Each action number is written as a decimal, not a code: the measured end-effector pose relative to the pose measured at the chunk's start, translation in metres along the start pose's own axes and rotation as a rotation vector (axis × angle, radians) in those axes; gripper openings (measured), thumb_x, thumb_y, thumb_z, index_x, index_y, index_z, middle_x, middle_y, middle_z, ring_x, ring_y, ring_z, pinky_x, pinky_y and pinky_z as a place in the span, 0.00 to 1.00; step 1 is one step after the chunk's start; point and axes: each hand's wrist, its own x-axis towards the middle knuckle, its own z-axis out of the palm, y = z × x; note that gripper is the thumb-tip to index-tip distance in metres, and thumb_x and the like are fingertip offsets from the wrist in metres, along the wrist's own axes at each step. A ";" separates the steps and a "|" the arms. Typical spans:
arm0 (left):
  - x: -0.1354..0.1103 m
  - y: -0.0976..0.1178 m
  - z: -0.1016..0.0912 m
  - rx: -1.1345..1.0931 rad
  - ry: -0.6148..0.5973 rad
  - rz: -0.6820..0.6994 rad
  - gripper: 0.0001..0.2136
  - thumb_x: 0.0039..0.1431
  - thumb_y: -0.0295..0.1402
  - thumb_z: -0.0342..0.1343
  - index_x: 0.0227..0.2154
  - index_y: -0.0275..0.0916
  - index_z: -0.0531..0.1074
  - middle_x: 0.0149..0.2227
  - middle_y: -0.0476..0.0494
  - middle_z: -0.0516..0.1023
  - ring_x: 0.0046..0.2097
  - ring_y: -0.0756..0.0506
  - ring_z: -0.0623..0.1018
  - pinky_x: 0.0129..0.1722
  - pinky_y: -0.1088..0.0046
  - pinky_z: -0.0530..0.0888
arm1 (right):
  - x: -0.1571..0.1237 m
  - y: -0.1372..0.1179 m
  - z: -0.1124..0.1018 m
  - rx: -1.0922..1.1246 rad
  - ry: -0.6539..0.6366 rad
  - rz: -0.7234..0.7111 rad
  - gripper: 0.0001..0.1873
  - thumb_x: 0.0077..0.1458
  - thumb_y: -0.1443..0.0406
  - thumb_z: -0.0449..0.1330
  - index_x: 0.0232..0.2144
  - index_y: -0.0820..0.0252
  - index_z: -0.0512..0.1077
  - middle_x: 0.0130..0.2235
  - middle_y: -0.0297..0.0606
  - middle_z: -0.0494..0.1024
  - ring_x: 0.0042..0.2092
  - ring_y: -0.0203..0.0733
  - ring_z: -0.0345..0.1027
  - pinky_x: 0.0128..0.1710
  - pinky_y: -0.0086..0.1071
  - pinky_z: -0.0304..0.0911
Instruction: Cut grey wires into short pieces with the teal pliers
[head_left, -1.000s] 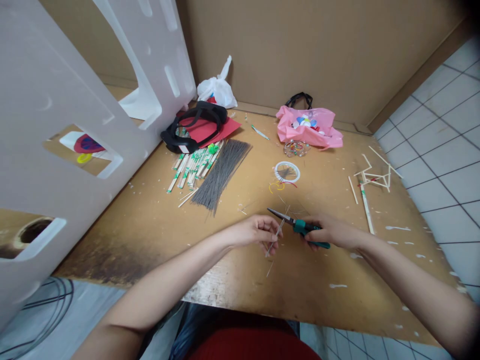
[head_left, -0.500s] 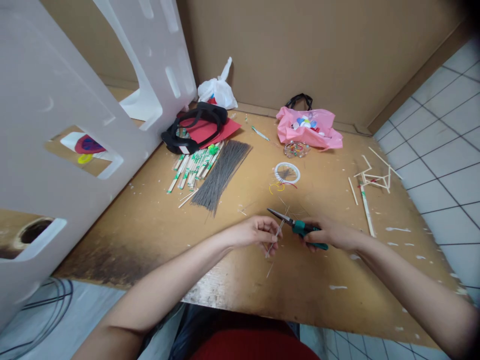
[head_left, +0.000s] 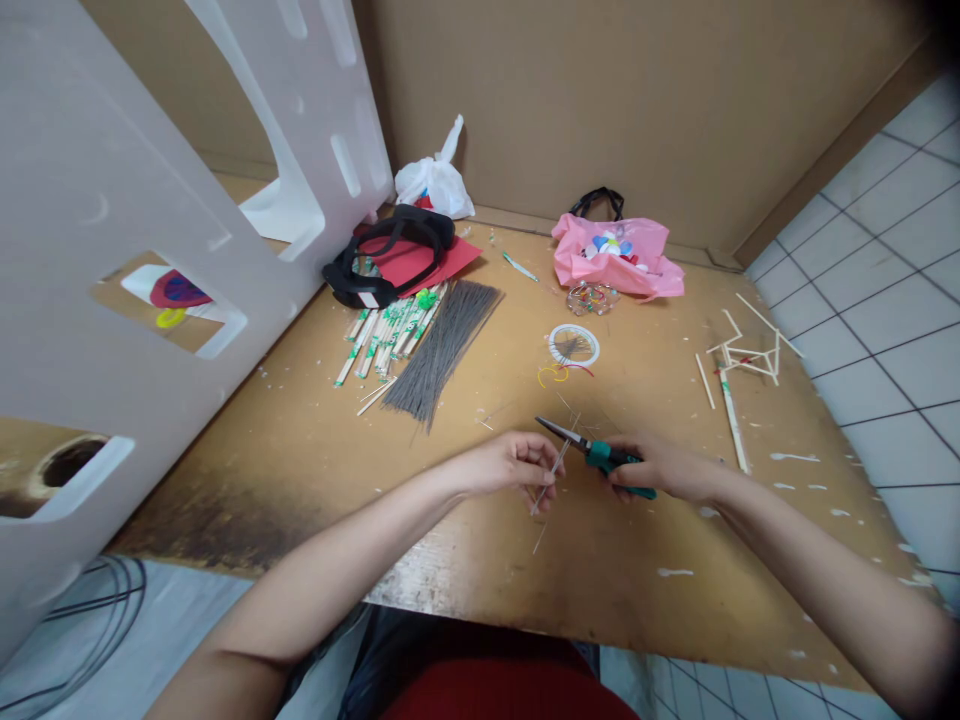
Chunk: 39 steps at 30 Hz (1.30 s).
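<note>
My left hand is closed in a pinch on a thin metal wire that slants down toward the table edge. My right hand grips the green handles of needle-nose pliers. The plier jaws point left and meet the upper part of the wire, just above my left fingertips. Both hands hover low over the brown wooden table.
A bundle of grey wires and green-wrapped sticks lie at centre left. A white ring, a pink bag, a white bag, black goggles on red paper and a stick frame surround them. A white foam panel stands left.
</note>
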 end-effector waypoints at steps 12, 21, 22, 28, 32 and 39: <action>0.002 -0.003 0.000 0.088 0.074 0.003 0.13 0.44 0.35 0.63 0.30 0.32 0.68 0.23 0.47 0.74 0.22 0.51 0.74 0.21 0.76 0.72 | -0.002 -0.005 0.010 -0.324 0.184 -0.032 0.07 0.43 0.68 0.52 0.29 0.61 0.67 0.25 0.31 0.66 0.27 0.34 0.56 0.27 0.28 0.49; 0.000 0.001 0.002 0.084 0.075 0.004 0.13 0.44 0.36 0.63 0.29 0.33 0.68 0.23 0.47 0.74 0.23 0.51 0.75 0.21 0.76 0.72 | -0.001 -0.001 0.006 -0.230 0.181 -0.057 0.11 0.44 0.66 0.52 0.33 0.62 0.68 0.29 0.34 0.69 0.30 0.37 0.59 0.29 0.29 0.52; 0.000 0.000 0.002 0.085 0.078 0.003 0.13 0.44 0.36 0.63 0.29 0.33 0.68 0.23 0.47 0.74 0.24 0.50 0.75 0.21 0.76 0.72 | -0.001 0.000 0.005 -0.208 0.166 -0.048 0.11 0.44 0.66 0.52 0.33 0.62 0.68 0.29 0.33 0.68 0.30 0.36 0.58 0.28 0.29 0.52; 0.000 -0.001 0.001 0.085 0.068 0.008 0.14 0.44 0.36 0.63 0.29 0.33 0.68 0.23 0.47 0.74 0.23 0.51 0.75 0.21 0.76 0.72 | -0.002 -0.001 0.006 -0.140 0.127 -0.014 0.09 0.43 0.66 0.53 0.30 0.62 0.68 0.26 0.31 0.66 0.27 0.34 0.56 0.25 0.28 0.50; 0.001 -0.001 0.001 0.083 0.062 0.004 0.15 0.44 0.37 0.63 0.29 0.33 0.68 0.23 0.47 0.74 0.23 0.51 0.75 0.21 0.76 0.72 | -0.002 -0.002 0.007 -0.118 0.119 -0.013 0.10 0.44 0.66 0.53 0.32 0.62 0.68 0.25 0.31 0.65 0.26 0.33 0.57 0.24 0.27 0.51; 0.000 0.000 0.001 0.075 0.058 -0.008 0.15 0.43 0.38 0.63 0.30 0.33 0.68 0.24 0.47 0.74 0.24 0.51 0.75 0.22 0.76 0.72 | -0.001 0.002 0.005 -0.065 0.082 0.002 0.08 0.46 0.66 0.53 0.31 0.62 0.68 0.24 0.34 0.70 0.25 0.34 0.61 0.24 0.27 0.53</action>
